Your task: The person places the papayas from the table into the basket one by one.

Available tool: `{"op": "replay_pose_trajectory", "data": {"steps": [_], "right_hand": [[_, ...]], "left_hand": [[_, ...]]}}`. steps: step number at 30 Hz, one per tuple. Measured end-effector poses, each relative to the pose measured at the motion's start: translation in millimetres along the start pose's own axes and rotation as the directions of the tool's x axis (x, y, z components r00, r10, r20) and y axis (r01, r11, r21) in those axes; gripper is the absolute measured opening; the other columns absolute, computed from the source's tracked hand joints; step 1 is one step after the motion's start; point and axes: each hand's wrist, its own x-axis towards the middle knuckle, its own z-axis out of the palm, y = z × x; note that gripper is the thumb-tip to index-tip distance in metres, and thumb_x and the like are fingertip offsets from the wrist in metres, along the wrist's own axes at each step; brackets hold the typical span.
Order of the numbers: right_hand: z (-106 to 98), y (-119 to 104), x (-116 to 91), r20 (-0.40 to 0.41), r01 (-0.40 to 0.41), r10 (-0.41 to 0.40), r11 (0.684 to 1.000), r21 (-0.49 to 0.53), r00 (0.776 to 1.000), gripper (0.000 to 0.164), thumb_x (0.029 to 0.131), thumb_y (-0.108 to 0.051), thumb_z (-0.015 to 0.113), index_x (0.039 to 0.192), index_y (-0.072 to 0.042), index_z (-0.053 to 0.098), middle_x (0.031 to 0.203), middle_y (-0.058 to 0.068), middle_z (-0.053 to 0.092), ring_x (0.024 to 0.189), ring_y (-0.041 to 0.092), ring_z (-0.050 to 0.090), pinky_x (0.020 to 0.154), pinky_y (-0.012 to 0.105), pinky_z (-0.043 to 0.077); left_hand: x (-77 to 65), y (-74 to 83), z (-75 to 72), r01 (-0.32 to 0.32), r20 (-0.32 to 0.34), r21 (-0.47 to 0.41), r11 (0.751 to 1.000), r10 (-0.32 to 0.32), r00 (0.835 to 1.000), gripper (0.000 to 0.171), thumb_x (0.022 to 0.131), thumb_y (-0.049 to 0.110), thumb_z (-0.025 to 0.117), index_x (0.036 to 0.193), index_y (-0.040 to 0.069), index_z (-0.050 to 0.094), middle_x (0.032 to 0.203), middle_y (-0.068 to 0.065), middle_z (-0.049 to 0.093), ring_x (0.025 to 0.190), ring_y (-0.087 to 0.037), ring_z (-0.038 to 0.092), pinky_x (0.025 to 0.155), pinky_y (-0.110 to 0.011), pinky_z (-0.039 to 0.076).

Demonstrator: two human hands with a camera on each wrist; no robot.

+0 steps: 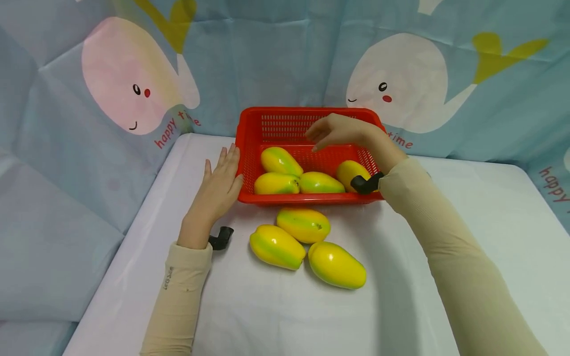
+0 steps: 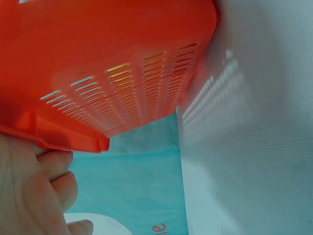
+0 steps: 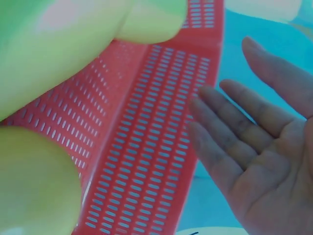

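Observation:
A red plastic basket (image 1: 311, 199) holds several glossy yellow-green papayas (image 1: 279, 161), lying along its front and left side. My left hand (image 1: 216, 190) rests its extended fingers along the basket's left rim; the left wrist view shows them (image 2: 56, 181) under the rim's outer edge. Over the back right of the basket hovers my right hand (image 1: 340, 132), fingers loosely bent, with nothing in it. In the right wrist view its bare palm (image 3: 266, 181) faces the basket's perforated wall. Three more papayas (image 1: 337, 265) lie in a cluster on the table in front of the basket.
White cloth covers the table (image 1: 285, 321). Right behind the basket hangs a blue curtain (image 1: 276, 59) printed with whales, which also runs along the left side. Black wrist-camera mounts (image 1: 221, 238) stick out from both wrists; the right one overlaps the basket's front right corner.

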Motion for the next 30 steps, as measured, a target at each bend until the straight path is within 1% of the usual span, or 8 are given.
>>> {"op": "replay_pose_trajectory", "data": {"steps": [4, 6, 9, 12, 18, 23, 27, 30], "right_hand": [[0.6, 3.2, -15.0, -0.043, 0.049, -0.051, 0.998, -0.049, 0.998, 0.050, 0.087, -0.019, 0.068, 0.132, -0.004, 0.053, 0.131, 0.012, 0.055, 0.120, 0.028, 0.050, 0.097, 0.042, 0.044], [2.3, 3.9, -22.8, -0.068, 0.074, -0.080, 0.994, -0.077, 0.994, 0.050, 0.086, -0.020, 0.068, 0.131, -0.004, 0.054, 0.130, 0.012, 0.055, 0.119, 0.028, 0.050, 0.096, 0.043, 0.044], [5.1, 3.1, -34.8, -0.115, 0.096, -0.105, 0.992, -0.083, 0.988, 0.049, 0.085, -0.019, 0.069, 0.130, -0.005, 0.055, 0.128, 0.010, 0.056, 0.117, 0.026, 0.051, 0.096, 0.042, 0.045], [8.9, 0.9, -46.4, -0.165, 0.124, -0.131, 0.991, -0.054, 0.978, 0.048, 0.085, -0.018, 0.070, 0.129, -0.005, 0.056, 0.127, 0.009, 0.057, 0.118, 0.025, 0.052, 0.096, 0.041, 0.045], [20.1, -3.3, -71.5, -0.253, 0.200, -0.192, 0.980, 0.005, 0.948, 0.045, 0.084, -0.016, 0.071, 0.126, -0.005, 0.058, 0.125, 0.007, 0.059, 0.118, 0.023, 0.054, 0.097, 0.042, 0.044], [33.2, -6.0, -89.7, -0.302, 0.216, -0.203, 0.976, 0.012, 0.931, 0.042, 0.084, -0.016, 0.071, 0.124, -0.008, 0.059, 0.124, 0.003, 0.059, 0.115, 0.016, 0.054, 0.096, 0.038, 0.044], [46.2, -6.2, -103.5, -0.336, 0.266, -0.223, 0.960, 0.087, 0.915, 0.042, 0.085, -0.011, 0.070, 0.125, -0.005, 0.058, 0.125, 0.006, 0.059, 0.114, 0.017, 0.056, 0.091, 0.031, 0.048], [56.8, -6.0, -114.2, -0.357, 0.325, -0.261, 0.937, 0.131, 0.897, 0.042, 0.085, -0.007, 0.068, 0.126, -0.003, 0.058, 0.124, 0.009, 0.059, 0.114, 0.020, 0.056, 0.088, 0.026, 0.049]], "left_hand": [[-0.7, -0.1, -0.8, -0.005, -0.002, 0.008, 1.000, 0.005, 1.000, 0.062, 0.100, 0.026, 0.034, 0.151, 0.005, 0.008, 0.158, -0.008, 0.005, 0.144, -0.024, 0.000, 0.110, -0.058, -0.003], [-1.1, 0.7, -1.5, -0.005, -0.001, 0.002, 1.000, 0.005, 1.000, 0.062, 0.099, 0.026, 0.034, 0.151, 0.004, 0.008, 0.158, -0.008, 0.005, 0.144, -0.024, 0.000, 0.110, -0.057, -0.004], [-1.3, 1.8, -2.4, -0.003, 0.001, -0.010, 1.000, 0.003, 1.000, 0.062, 0.099, 0.026, 0.035, 0.151, 0.004, 0.009, 0.158, -0.008, 0.005, 0.144, -0.024, 0.000, 0.111, -0.055, -0.005], [-1.2, 1.8, -2.9, 0.001, 0.002, -0.017, 1.000, -0.001, 1.000, 0.062, 0.099, 0.026, 0.035, 0.151, 0.005, 0.009, 0.158, -0.007, 0.005, 0.144, -0.023, -0.001, 0.111, -0.054, -0.007], [-1.4, -0.3, -2.5, 0.004, 0.008, -0.020, 1.000, -0.004, 1.000, 0.062, 0.099, 0.025, 0.033, 0.151, 0.005, 0.007, 0.158, -0.007, 0.004, 0.144, -0.023, -0.001, 0.110, -0.055, -0.006], [-0.7, -1.9, -2.2, 0.008, -0.001, -0.016, 1.000, -0.008, 1.000, 0.062, 0.099, 0.025, 0.034, 0.152, 0.005, 0.008, 0.158, -0.007, 0.005, 0.144, -0.024, -0.001, 0.110, -0.057, -0.004], [-0.2, -2.5, -1.7, 0.007, -0.003, -0.024, 1.000, -0.007, 1.000, 0.061, 0.099, 0.025, 0.033, 0.151, 0.005, 0.008, 0.158, -0.007, 0.006, 0.144, -0.023, -0.001, 0.111, -0.055, -0.006], [0.0, -2.4, -1.2, 0.003, -0.004, -0.024, 1.000, -0.003, 1.000, 0.061, 0.099, 0.025, 0.033, 0.151, 0.005, 0.009, 0.158, -0.007, 0.006, 0.144, -0.023, -0.001, 0.111, -0.055, -0.006]]}}
